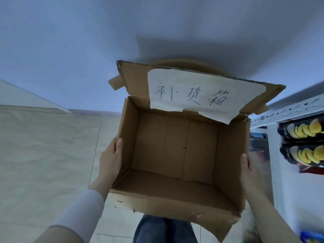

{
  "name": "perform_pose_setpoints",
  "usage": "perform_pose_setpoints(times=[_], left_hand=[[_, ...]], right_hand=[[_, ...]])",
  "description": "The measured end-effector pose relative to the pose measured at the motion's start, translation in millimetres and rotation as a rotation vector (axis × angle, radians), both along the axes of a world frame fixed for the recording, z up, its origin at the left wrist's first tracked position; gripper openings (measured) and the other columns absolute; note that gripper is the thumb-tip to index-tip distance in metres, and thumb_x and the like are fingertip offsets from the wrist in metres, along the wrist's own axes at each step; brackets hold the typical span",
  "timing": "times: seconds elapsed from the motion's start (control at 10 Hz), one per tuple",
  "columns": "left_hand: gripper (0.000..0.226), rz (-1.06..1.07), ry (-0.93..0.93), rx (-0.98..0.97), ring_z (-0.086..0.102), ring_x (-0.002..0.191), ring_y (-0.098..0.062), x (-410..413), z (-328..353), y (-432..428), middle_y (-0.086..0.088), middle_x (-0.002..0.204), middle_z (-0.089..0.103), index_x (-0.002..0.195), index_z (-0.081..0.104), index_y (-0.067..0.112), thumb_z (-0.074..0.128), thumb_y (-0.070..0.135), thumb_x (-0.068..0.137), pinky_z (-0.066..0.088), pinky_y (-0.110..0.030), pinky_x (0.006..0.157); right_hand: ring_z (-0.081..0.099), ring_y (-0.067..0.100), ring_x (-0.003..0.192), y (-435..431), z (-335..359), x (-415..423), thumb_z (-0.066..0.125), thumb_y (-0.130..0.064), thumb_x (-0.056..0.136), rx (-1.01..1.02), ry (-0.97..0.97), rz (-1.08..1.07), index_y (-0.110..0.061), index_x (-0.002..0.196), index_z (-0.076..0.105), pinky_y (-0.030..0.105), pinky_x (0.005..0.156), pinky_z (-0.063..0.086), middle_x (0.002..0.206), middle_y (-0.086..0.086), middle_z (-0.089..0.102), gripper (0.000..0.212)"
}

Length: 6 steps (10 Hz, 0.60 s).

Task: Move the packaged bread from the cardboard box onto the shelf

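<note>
Filling most of the far view was a pale wall [157, 23], and below it on the left ran a light tiled floor [43, 155]. Next in size came the cardboard box [175, 199], open at the top and held up in the middle of the scene; its brown inside was bare, and no bread showed in it or anywhere else in view. Its far flap [133, 81] stood up, with a white paper label [192, 95] bearing handwritten characters stuck across it. The near edge of the box was torn and ragged. On the right stood a white shelf [284, 109] with a perforated rail, just beside the box's right wall. Two dark chip bags [301, 142] with yellow chips printed on them lay stacked on it, well right of the box. Under the box's near edge showed blue jeans [157, 230].

The left hand [110, 158] was clamped on the box's left wall, thumb hooked over the rim and fingers outside. The right hand [249, 174] pressed flat against the outside of the right wall, thumb along the rim, also gripping the box. A pale sleeve [78, 213] covered the left forearm.
</note>
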State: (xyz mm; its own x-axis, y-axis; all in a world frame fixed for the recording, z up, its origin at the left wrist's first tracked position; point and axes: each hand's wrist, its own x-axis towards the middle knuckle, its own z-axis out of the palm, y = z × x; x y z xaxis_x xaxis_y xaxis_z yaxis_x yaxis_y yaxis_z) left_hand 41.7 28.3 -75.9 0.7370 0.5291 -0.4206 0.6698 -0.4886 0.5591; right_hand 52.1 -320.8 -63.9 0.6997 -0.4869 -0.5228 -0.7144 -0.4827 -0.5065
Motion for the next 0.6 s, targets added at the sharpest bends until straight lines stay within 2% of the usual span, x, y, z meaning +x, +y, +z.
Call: perform_pose_setpoints(times=[0.2, 0.4, 0.5, 0.6], left_hand=[[0.043, 0.001, 0.090, -0.015, 0.049, 0.121, -0.035, -3, -10, 2, -0.014, 0.131, 0.056, 0.131, 0.049, 0.016, 0.035, 0.039, 0.098, 0.037, -0.041, 0.099], [0.045, 0.003, 0.124, -0.023, 0.046, 0.124, -0.034, -5, -16, 2, -0.013, 0.135, 0.053, 0.134, 0.045, 0.017, 0.032, 0.040, 0.098, 0.035, -0.039, 0.099], [0.044, -0.009, 0.159, -0.085, 0.046, 0.123, -0.034, -8, -13, 0, -0.013, 0.133, 0.052, 0.135, 0.041, 0.015, 0.032, 0.038, 0.099, 0.034, -0.035, 0.091], [0.053, -0.036, 0.202, -0.085, 0.038, 0.132, -0.030, 0, 5, 2, -0.012, 0.145, 0.040, 0.143, 0.027, 0.011, 0.035, 0.038, 0.098, 0.031, -0.035, 0.103]], right_hand=[[0.039, 0.033, 0.132, -1, -19, -2, 0.024, -0.042, 0.099, 0.049, 0.051, 0.008, -0.013, 0.142, 0.034, 0.045, 0.106, 0.032, 0.144, 0.014, 0.042, 0.053], [0.042, 0.034, 0.128, -2, -29, -4, 0.024, -0.042, 0.099, 0.027, 0.056, 0.017, -0.011, 0.138, 0.039, 0.046, 0.103, 0.034, 0.140, 0.015, 0.046, 0.052], [0.042, 0.033, 0.129, -4, -29, -1, 0.026, -0.043, 0.099, 0.057, 0.073, 0.042, -0.012, 0.140, 0.036, 0.046, 0.104, 0.034, 0.141, 0.014, 0.045, 0.052], [0.032, 0.032, 0.137, -4, -15, 2, 0.034, -0.043, 0.097, 0.038, 0.089, 0.121, -0.015, 0.148, 0.015, 0.048, 0.110, 0.030, 0.152, 0.012, 0.029, 0.061]])
